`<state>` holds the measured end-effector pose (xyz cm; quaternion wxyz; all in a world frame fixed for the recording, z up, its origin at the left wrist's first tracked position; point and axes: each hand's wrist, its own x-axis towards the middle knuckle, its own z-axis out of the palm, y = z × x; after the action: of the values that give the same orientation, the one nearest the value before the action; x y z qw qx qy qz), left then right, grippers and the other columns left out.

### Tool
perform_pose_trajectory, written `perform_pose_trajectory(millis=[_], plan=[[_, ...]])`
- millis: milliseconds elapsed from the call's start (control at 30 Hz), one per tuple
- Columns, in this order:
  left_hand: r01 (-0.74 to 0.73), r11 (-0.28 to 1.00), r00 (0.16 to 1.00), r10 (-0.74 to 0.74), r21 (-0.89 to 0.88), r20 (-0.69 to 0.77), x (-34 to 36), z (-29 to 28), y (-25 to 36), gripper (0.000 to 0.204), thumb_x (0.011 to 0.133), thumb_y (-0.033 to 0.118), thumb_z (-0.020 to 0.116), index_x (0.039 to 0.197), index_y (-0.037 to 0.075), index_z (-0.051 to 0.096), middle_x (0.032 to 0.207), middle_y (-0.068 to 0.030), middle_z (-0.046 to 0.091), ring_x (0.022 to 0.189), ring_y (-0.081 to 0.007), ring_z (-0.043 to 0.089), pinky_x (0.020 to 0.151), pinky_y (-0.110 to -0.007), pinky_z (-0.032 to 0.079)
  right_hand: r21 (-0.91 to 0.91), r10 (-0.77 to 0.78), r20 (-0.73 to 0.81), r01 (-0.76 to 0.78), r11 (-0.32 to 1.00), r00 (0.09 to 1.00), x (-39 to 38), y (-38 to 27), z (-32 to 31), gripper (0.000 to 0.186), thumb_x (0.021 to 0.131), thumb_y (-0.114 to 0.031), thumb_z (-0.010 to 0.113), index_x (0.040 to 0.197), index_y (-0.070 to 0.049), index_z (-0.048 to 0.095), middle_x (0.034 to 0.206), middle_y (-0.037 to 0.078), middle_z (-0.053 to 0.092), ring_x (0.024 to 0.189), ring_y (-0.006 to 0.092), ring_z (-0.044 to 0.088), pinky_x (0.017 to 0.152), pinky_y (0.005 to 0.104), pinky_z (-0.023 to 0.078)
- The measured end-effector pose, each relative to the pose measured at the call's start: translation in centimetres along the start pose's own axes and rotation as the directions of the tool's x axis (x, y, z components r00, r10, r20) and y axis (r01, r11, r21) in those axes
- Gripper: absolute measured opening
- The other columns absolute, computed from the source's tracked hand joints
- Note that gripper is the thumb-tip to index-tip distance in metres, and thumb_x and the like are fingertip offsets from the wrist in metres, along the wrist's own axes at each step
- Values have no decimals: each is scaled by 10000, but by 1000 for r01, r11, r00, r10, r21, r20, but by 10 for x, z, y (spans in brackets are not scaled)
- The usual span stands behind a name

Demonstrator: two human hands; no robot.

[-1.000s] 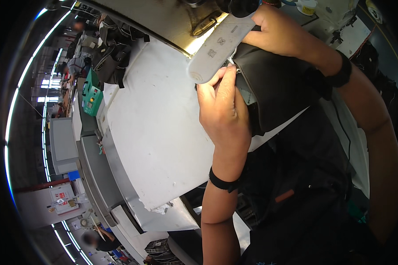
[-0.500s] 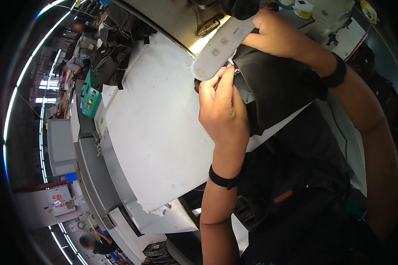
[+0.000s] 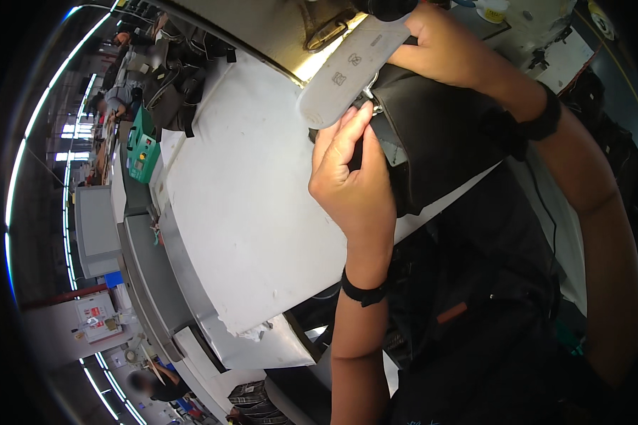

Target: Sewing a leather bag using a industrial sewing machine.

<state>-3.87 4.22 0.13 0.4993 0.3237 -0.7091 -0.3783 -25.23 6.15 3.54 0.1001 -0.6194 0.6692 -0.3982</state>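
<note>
The left forearm (image 3: 361,329) rises almost straight from the lower edge, and the left hand (image 3: 354,177) reaches up and slightly right, its wrist nearly in line with the arm. Its fingers are bent, with index finger and thumb drawn close together toward their tips, at the near-left edge of a dark bag panel (image 3: 450,131); whether they pinch it cannot be told.

The right forearm (image 3: 606,219) runs up along the right side and bends at the wrist, so that the right hand (image 3: 450,46) points left, beyond the left hand and to its right. Its thumb lies along the panel's far edge; the fingertips are hidden behind a grey rounded guard plate (image 3: 351,74), so their grip cannot be told. The hands are well apart from each other.

The panel spreads between the hands and to the right of the left one, with a pale strip (image 3: 397,154) beside the left thumb. Just past the left fingertips is a shiny metal machine foot (image 3: 368,91). A black wristband (image 3: 365,290) circles the left wrist, another the right. The white worktable (image 3: 252,198) extends left of the left hand; farther left stands a green box (image 3: 142,152).
</note>
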Motion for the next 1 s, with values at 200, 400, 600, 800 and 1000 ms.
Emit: perform_pose_trajectory(millis=[200, 400, 600, 800, 1000], plan=[[-29, 1000, 999, 29, -5, -39, -4, 5, -2, 243, 914, -65, 691, 1118, 24, 789, 1212, -207, 734, 1136, -272, 710, 1004, -349, 533, -52, -63, -64, 60, 997, 996, 2, -3, 1, 289, 855, -217, 709, 732, 35, 640, 736, 261, 638, 667, 370, 677, 619, 441, 487], [-9, 999, 999, 8, -32, -54, -1, 8, -4, 241, 917, -62, 690, 1114, 33, 792, 1166, -187, 751, 1126, -262, 715, 996, -345, 537, 64, -56, -60, 60, 996, 997, -2, -1, 1, 248, 864, -204, 702, 794, 33, 675, 758, 251, 659, 723, 389, 697, 648, 441, 507], [-22, 1000, 999, 22, 22, -34, 1, 4, 0, 246, 918, -61, 687, 1109, 46, 798, 1123, -167, 763, 1083, -247, 726, 969, -333, 546, -66, -47, -60, 43, 997, 997, 1, 11, 8, 185, 899, -166, 730, 979, 2, 735, 733, 95, 685, 635, 152, 596, 616, 316, 469], [-38, 999, 999, 39, 26, -28, 2, 4, 1, 253, 907, -69, 687, 1112, 35, 794, 1098, -154, 764, 1047, -237, 732, 948, -327, 552, 30, -163, -156, 170, 985, 974, 0, 5, 8, 199, 890, -181, 707, 915, 17, 707, 800, 181, 697, 739, 276, 690, 681, 382, 508], [-30, 1000, 1000, 30, 5, -7, 3, 3, 3, 258, 894, -86, 681, 1101, 23, 790, 1098, -140, 764, 1027, -220, 734, 919, -312, 557, 5, -12, -39, 12, 1000, 999, 0, -3, 0, 243, 856, -191, 697, 797, 42, 664, 734, 251, 647, 651, 355, 673, 618, 433, 493]])
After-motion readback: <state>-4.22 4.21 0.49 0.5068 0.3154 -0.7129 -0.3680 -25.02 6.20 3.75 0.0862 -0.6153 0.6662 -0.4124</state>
